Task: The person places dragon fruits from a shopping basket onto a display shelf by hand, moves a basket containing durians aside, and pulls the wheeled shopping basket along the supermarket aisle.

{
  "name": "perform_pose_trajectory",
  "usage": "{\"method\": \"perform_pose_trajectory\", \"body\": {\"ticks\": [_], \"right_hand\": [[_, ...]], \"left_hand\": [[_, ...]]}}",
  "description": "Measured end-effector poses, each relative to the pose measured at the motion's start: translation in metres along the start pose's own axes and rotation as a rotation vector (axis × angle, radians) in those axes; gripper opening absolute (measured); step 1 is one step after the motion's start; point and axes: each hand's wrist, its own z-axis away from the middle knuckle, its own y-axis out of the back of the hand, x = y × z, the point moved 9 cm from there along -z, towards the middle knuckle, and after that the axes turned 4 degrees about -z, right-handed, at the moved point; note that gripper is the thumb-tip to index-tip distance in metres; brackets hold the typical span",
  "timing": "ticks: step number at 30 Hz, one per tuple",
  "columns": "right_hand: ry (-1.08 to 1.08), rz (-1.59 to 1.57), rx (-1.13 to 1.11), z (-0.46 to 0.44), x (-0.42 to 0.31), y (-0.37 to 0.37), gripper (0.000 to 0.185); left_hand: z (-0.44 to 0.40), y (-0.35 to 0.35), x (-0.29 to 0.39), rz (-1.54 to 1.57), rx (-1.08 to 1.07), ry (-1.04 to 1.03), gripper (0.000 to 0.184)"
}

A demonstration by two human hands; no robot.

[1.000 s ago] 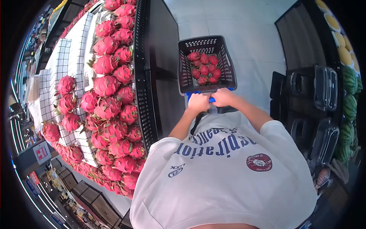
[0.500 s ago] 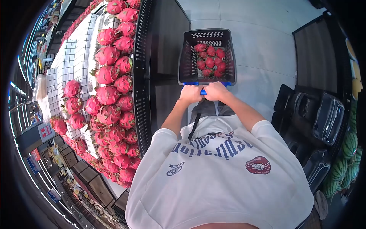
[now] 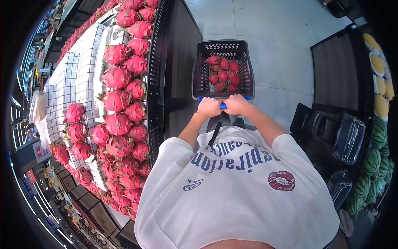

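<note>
My left hand [image 3: 209,107] and my right hand [image 3: 236,104] sit close together, both wrapped round the blue handle [image 3: 224,106] of a black shopping basket [image 3: 251,79]. The basket is just ahead of my body, above the pale floor. Several red dragon fruits [image 3: 223,76] lie in its bottom, the nearer ones close to the handle side. Only short pieces of the handle show between and beside my fingers. What carries the basket from below is hidden.
Left of me is a sloping display of dragon fruit [image 3: 117,101] with a black perforated rim [image 3: 152,87]. At right are a dark stand with clear plastic-covered trays [image 3: 349,139], watermelons [image 3: 362,186] and yellow melons [image 3: 377,64]. Tiled floor [image 3: 273,54] extends ahead.
The displays have shifted in view, and more yellow melons show at right. The basket and my hands sit slightly lower in the picture. Both hands keep their grip on the handle.
</note>
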Motion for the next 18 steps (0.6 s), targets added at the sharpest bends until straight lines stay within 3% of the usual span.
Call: {"method": "perform_pose_trajectory", "body": {"ticks": [18], "right_hand": [[-0.144,-0.006,-0.105,-0.050,0.033,0.039,0.026]], "left_hand": [[-0.054,0.033,-0.034,0.146,0.116,-0.086,0.020]]}}
